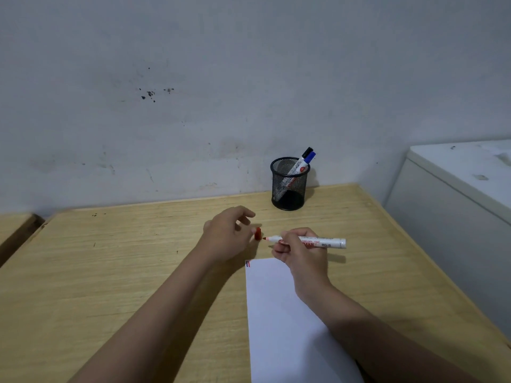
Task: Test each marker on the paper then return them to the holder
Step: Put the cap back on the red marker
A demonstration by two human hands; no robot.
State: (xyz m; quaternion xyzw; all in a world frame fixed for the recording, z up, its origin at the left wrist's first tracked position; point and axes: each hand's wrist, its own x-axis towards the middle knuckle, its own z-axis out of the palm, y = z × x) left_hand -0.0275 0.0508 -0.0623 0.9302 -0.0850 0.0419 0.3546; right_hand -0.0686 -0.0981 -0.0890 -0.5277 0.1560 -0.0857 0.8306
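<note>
- Lying level above the surface (110,272), the red marker (312,241) is being gripped around its barrel by the right hand (300,248), with the bare tip pointing left toward the red cap (258,234).
- The red cap is being held at the fingertips of the left hand (228,234), just beside the tip but apart from it; the other fingers of that hand are being kept loosely curled.
- Small red and blue strokes (248,264) are showing at the top left corner of the paper (276,313), so the step in hand is being judged as capping the red marker after its test, though uncapping cannot be ruled out.
- The next move is being judged to call for lining the cap up with the tip, pressing it home, then carrying the marker to the mesh holder (289,186) standing well apart at the back edge.
- Two capped markers, one black (307,152) and one blue (310,157), are leaning inside the holder.
- The lower edge of the paper is being cut off by the frame, a black stroke cannot be made out, and the barrel print is too small to read.
</note>
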